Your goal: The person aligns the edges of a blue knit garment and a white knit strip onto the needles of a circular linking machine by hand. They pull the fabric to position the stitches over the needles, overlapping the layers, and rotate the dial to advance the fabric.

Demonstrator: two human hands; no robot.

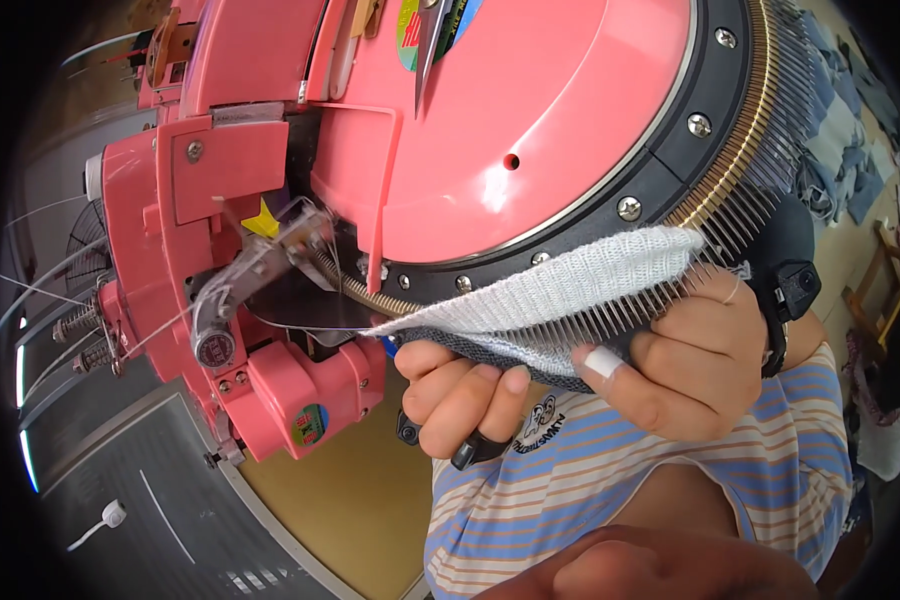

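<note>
A ribbed knit piece (pixel 590 280), white with a dark grey band, hangs along the metal points (pixel 740 225) on the rim of a pink dial linking machine (pixel 530 80). My left hand (pixel 460 400) grips the grey band from below, its fingers curled; a black ring-like piece sits on one finger. To its right, my right hand (pixel 695 360) is closed on the knit piece near the points, white tape wrapped round one finger. The fingertips behind the fabric are partly hidden.
A pink machine head (pixel 225 170) with a metal arm (pixel 260 265) and a yellow star (pixel 262 220) stands left of the dial. Pointed metal blades (pixel 428 55) lie on the dial's top. Piled fabric (pixel 845 130) lies at the far right.
</note>
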